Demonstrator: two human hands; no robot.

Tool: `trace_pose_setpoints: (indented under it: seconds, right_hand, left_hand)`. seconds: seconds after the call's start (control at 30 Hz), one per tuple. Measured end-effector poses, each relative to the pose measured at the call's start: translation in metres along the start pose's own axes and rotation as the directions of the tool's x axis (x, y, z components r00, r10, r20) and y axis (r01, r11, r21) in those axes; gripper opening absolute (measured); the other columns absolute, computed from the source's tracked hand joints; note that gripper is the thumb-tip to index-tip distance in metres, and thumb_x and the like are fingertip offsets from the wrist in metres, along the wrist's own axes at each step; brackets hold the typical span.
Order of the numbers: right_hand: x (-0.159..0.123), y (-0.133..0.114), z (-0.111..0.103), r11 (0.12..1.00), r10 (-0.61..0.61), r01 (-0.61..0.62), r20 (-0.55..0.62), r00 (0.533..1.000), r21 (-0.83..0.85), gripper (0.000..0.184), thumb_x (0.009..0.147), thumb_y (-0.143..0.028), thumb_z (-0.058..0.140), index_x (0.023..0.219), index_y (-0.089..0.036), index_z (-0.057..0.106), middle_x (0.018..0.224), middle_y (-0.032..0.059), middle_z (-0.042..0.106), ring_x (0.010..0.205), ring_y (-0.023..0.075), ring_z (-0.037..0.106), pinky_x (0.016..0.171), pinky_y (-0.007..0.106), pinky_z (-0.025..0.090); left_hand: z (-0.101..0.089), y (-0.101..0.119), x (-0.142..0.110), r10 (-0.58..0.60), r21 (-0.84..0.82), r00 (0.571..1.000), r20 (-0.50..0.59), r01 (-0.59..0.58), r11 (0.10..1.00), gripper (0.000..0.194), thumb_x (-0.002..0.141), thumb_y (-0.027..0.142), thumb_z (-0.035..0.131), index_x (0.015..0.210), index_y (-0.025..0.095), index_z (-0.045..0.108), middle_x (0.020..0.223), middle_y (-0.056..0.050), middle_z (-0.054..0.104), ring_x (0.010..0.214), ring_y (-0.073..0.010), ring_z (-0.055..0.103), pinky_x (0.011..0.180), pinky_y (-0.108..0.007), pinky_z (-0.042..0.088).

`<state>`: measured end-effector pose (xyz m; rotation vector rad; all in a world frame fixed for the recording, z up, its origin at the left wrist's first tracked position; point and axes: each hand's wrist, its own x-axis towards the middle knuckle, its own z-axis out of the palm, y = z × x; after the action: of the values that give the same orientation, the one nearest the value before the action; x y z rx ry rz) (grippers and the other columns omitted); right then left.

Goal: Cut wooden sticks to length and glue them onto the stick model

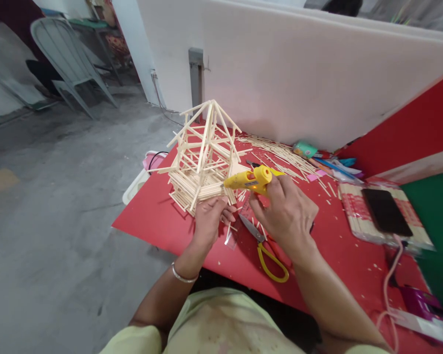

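A pagoda-like model of pale wooden sticks (205, 142) stands on the red tabletop, with a peaked frame on top and stacked sticks at its base. My left hand (209, 219) is closed on the near lower edge of this model, fingers partly hidden. In my right hand (290, 206) is a yellow hot glue gun (248, 180), its nozzle pointing left at the stacked sticks and very near or touching them. Below the glue gun lie scissors with yellow handles (269, 260), blades toward the model. Short stick offcuts are scattered around them.
Many loose sticks (276, 150) lie along the white partition (280, 73). On the right of the red table (162, 226) are packed sticks (350, 209) with a dark phone (387, 211) on top, a pink cable (389, 275) and a purple object (424, 305). A chair (68, 54) stands beyond.
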<state>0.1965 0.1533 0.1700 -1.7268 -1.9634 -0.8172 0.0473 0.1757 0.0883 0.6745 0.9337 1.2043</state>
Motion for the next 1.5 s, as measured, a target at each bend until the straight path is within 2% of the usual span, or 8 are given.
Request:
trace_pose_setpoints:
  seconds: [0.83, 1.0, 1.13, 1.2, 1.3, 1.5]
  right_hand:
    - [-0.002, 0.001, 0.002, 1.000, 0.008, -0.008, 0.012, 1.000, 0.020, 0.034, 0.091, -0.033, 0.053, 0.118, -0.014, 0.061, 0.092, 0.0068, 0.063, 0.074, 0.0177, 0.053, 0.058, 0.031, 0.028]
    - [-0.003, 0.002, 0.000, 1.000, 0.007, -0.007, 0.005, 1.000, 0.026, 0.035, 0.091, -0.033, 0.053, 0.119, -0.013, 0.061, 0.092, 0.0067, 0.064, 0.073, 0.0177, 0.054, 0.057, 0.031, 0.027]
    - [-0.004, 0.005, -0.003, 1.000, 0.007, -0.007, 0.001, 1.000, 0.023, 0.034, 0.091, -0.034, 0.055, 0.118, -0.014, 0.061, 0.091, 0.0059, 0.064, 0.071, 0.0175, 0.053, 0.057, 0.031, 0.029]
    - [-0.004, 0.005, -0.003, 1.000, 0.010, -0.010, -0.008, 1.000, 0.027, 0.034, 0.090, -0.035, 0.056, 0.116, -0.014, 0.061, 0.092, 0.0063, 0.064, 0.071, 0.0172, 0.053, 0.058, 0.031, 0.030]
    - [-0.005, 0.006, -0.004, 1.000, 0.011, -0.011, -0.009, 1.000, 0.025, 0.031, 0.090, -0.035, 0.056, 0.113, -0.014, 0.062, 0.090, 0.0057, 0.064, 0.070, 0.0165, 0.052, 0.058, 0.030, 0.030]
    - [-0.005, 0.006, -0.001, 1.000, 0.014, -0.014, -0.005, 1.000, 0.020, 0.030, 0.092, -0.036, 0.055, 0.111, -0.014, 0.063, 0.090, 0.0060, 0.064, 0.071, 0.0169, 0.054, 0.057, 0.031, 0.029]
  left_hand:
    - [0.003, 0.002, -0.002, -0.014, -0.021, 1.000, 0.008, 0.014, 1.000, 0.031, 0.074, 0.043, 0.074, 0.070, 0.013, 0.065, 0.069, -0.008, 0.074, 0.041, -0.0100, 0.059, 0.038, -0.019, 0.042]
    - [0.002, -0.001, -0.005, 0.047, 0.058, 0.998, 0.031, -0.049, 0.997, 0.030, 0.075, 0.042, 0.076, 0.075, 0.013, 0.068, 0.068, -0.005, 0.072, 0.045, -0.0102, 0.060, 0.041, -0.019, 0.044]
    - [0.003, -0.009, -0.007, 0.192, 0.219, 0.981, -0.033, -0.180, 0.959, 0.023, 0.067, 0.033, 0.084, 0.075, 0.015, 0.071, 0.061, 0.002, 0.064, 0.050, -0.0093, 0.059, 0.048, -0.019, 0.047]
    - [0.004, -0.011, -0.007, 0.247, 0.267, 0.968, -0.044, -0.227, 0.936, 0.019, 0.067, 0.030, 0.083, 0.071, 0.016, 0.070, 0.060, 0.003, 0.062, 0.052, -0.0089, 0.058, 0.050, -0.018, 0.047]
    - [0.003, -0.011, -0.006, 0.229, 0.281, 0.973, -0.014, -0.216, 0.935, 0.016, 0.071, 0.030, 0.081, 0.075, 0.016, 0.072, 0.061, 0.002, 0.064, 0.053, -0.0102, 0.061, 0.051, -0.020, 0.050]
    - [0.000, -0.009, -0.002, 0.207, 0.262, 0.978, 0.007, -0.201, 0.944, 0.024, 0.071, 0.035, 0.081, 0.080, 0.014, 0.073, 0.066, 0.000, 0.067, 0.052, -0.0117, 0.063, 0.050, -0.022, 0.053]
